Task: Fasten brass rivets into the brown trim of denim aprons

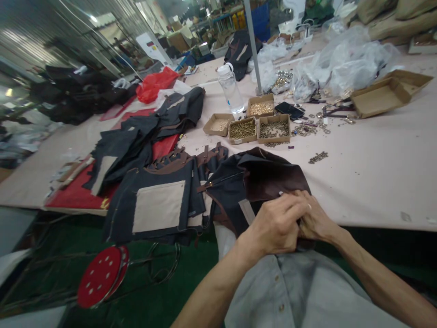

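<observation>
At the table's front edge I hold a dark fabric piece with a brown lining, its brown underside folded up and a beige patch showing. My left hand is closed, fingers pinched at the edge of this piece. Right beside it, my right hand is closed on the same edge, its fingertips partly covered by the left. Whatever small thing may sit between the fingers is hidden. Left of my hands lie dark fabric panels with brown trim, metal fittings and a large beige pocket.
Cardboard boxes of small metal parts stand behind the held piece, near a water bottle and a phone. Loose metal rings lie to the right. Plastic bags are farther back. A red stool stands below left.
</observation>
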Available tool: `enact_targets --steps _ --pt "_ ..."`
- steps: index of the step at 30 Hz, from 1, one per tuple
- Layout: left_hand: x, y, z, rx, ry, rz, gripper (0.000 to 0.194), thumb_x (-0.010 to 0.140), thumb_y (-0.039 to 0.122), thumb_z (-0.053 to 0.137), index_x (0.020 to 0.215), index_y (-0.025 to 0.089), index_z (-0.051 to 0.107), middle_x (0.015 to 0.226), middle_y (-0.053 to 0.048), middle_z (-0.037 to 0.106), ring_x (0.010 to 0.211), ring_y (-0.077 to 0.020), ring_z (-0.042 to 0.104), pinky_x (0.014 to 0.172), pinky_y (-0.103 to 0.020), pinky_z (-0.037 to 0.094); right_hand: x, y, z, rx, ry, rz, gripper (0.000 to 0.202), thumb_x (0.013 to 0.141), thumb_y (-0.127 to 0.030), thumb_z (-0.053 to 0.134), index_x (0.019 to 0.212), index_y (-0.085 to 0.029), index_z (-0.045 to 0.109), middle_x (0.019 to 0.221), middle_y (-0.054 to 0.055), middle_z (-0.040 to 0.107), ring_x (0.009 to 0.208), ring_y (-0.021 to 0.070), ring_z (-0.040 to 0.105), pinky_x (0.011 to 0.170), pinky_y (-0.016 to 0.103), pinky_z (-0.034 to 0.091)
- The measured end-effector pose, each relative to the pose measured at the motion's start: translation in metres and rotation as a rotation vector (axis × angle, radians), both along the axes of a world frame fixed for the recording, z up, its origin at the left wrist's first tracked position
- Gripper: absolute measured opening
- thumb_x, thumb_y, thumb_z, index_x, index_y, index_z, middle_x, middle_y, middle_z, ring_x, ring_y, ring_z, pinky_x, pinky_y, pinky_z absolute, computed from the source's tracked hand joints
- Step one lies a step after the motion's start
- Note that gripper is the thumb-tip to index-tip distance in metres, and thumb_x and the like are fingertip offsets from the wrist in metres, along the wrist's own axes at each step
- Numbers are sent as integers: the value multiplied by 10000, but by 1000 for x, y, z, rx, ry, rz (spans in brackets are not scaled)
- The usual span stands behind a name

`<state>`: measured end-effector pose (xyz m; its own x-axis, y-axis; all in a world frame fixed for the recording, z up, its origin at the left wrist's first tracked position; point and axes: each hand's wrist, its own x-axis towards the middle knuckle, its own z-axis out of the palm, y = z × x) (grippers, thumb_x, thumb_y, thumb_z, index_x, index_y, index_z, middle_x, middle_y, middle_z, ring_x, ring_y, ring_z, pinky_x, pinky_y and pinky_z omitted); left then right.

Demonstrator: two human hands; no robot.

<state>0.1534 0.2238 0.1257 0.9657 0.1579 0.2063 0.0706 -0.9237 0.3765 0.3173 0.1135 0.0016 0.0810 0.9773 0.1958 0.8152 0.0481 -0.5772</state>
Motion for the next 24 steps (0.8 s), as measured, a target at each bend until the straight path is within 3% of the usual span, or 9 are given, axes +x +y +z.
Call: enact_targets --steps 1,2,6,8,11,13,16,20,24 --pt "5 -4 -3 -31 107 -49 439 832 121 471 1248 193 593 1263 -132 640 1170 -255 611 1012 -397 517 1 -1 -3 1 -2 3 916 680 -425 783 1506 -242 433 1195 131 553 989 315 496 798 439 439" --pt "10 -7 -7 -34 208 -20 405 840 139 483 1224 174 603 1192 -139 663 1081 -258 645 954 -391 542 2 -1 -5 -5 3 12 921 682 -404 779 1513 -234 422 1199 135 554 985 312 501 796 434 442" --pt "15 -9 -28 54 467 358 311 825 156 520 1110 106 634 1002 -163 669 864 -289 682 778 -415 571 9 -2 -7 -22 69 48 947 600 -360 835 1468 -231 479 1250 133 557 1021 320 525 856 465 473" --pt "10 -8 -39 50 518 436 304 774 149 576 1066 100 647 1023 -168 651 864 -293 681 766 -410 572 11 -2 -7 -10 113 54 838 614 -361 847 1392 -238 558 1265 125 567 1064 331 538 893 495 484" --pt "-3 -9 -53 11 474 504 423 788 181 612 1207 126 626 1192 -165 595 908 -271 674 785 -393 571 15 -4 -11 44 213 55 622 721 -358 805 1305 -242 626 1269 123 598 1125 337 560 942 535 493" --pt "-10 -10 -62 -43 396 520 415 866 236 583 1278 206 623 1236 -116 576 963 -243 661 825 -368 564 18 -7 -17 102 283 53 466 805 -315 736 1259 -245 656 1275 123 624 1162 331 575 966 548 498" --pt "-14 -12 -72 -104 321 502 312 925 287 554 1209 292 684 1193 -52 597 1005 -209 639 849 -333 547 22 -11 -25 167 357 29 300 857 -236 668 1153 -247 710 1267 112 657 1173 308 608 972 535 520" --pt "-10 -19 -74 -59 311 478 243 953 221 483 1032 246 712 1118 -57 638 1052 -226 607 798 -335 535 24 -15 -25 216 395 14 182 876 -230 661 1030 -257 755 1220 98 689 1134 283 645 942 495 553" --pt "-8 -24 -69 -5 258 441 213 943 152 451 1008 219 642 1073 -71 668 1144 -242 546 874 -342 518 21 -18 -19 235 450 -5 175 899 -250 665 1042 -273 764 1104 88 722 1040 261 668 892 465 568"
